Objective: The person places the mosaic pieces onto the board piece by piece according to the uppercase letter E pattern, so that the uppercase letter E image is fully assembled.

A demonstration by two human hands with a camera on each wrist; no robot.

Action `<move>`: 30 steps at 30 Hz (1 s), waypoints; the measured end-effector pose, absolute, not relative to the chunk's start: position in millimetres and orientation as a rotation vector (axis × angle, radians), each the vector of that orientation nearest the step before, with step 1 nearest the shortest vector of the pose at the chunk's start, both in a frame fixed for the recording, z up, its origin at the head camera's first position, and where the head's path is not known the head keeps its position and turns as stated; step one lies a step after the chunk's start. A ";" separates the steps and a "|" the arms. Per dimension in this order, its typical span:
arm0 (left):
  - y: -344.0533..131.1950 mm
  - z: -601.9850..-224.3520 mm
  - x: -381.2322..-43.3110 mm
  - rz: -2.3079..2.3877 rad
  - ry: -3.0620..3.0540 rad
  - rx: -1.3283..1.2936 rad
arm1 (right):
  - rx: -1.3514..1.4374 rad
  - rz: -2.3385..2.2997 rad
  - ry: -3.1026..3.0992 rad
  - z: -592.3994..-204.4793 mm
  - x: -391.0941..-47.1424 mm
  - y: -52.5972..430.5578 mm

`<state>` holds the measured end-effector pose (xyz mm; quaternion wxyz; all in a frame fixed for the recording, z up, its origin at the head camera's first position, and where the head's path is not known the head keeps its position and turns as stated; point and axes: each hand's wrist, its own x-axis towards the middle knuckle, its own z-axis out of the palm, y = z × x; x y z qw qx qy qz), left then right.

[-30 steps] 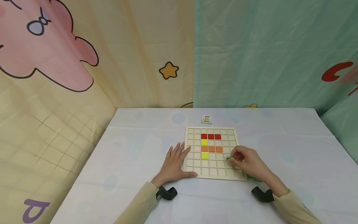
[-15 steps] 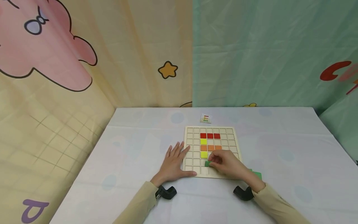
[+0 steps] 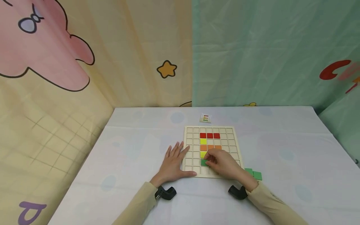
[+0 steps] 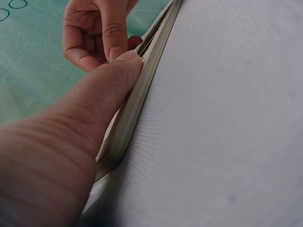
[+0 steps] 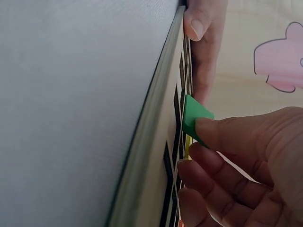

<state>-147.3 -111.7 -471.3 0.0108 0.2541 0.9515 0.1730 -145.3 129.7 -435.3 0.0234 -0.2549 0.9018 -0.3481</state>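
Note:
A pale wooden grid board (image 3: 192, 169) lies on the table. My left hand (image 3: 172, 164) rests over its left edge, fingers spread and thumb at the lower corner. Between thumb and fingers of my right hand (image 3: 225, 164) is a green square tile (image 3: 203, 162), held at the cell just below the lower yellow tile (image 3: 202, 154). In the right wrist view the green tile (image 5: 193, 116) looks tilted against the board's face. Set in the board above are a row of red tiles (image 3: 209, 135), another yellow tile (image 3: 203, 141) and a row of orange tiles (image 3: 203, 147), partly close behind my right hand.
Loose green tiles (image 3: 257, 175) lie on the white-covered table (image 3: 135, 150) by the board's lower right corner, beside my right forearm. A small pattern card (image 3: 205, 118) lies behind the board. Printed curtains (image 3: 242, 56) hang along the table's far edge.
My right hand has carried the green tile leftward from the board's right side to the cell under the lower yellow tile. The left hand has stayed on the board's edge.

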 end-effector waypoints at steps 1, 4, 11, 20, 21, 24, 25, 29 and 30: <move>-112.0 -471.3 -147.3 0.536 2.970 0.794 | -0.788 -1.062 2.802 -435.8 -145.6 129.2; -112.4 -471.2 -147.5 0.535 2.977 0.803 | -0.802 -1.044 2.827 -437.3 -145.7 128.7; -112.7 -470.8 -147.0 0.537 2.980 0.815 | -0.860 -1.019 2.856 -438.4 -144.0 130.5; -112.9 -470.3 -146.6 0.548 2.984 0.825 | -0.872 -1.000 2.845 -436.6 -141.1 133.3; -112.9 -470.3 -146.4 0.545 2.983 0.822 | -0.881 -0.995 2.841 -436.7 -140.5 134.2; -112.8 -470.4 -145.9 0.542 2.985 0.815 | -0.931 -0.956 2.825 -436.9 -138.7 137.4; -112.7 -470.4 -145.8 0.542 2.986 0.813 | -0.954 -0.943 2.812 -437.0 -138.2 139.0; -112.5 -471.2 -146.4 0.544 2.987 0.808 | -1.041 -0.972 2.705 -436.2 -137.8 150.6; -112.4 -471.5 -146.7 0.540 2.989 0.808 | -1.055 -1.001 2.674 -435.8 -137.9 154.7</move>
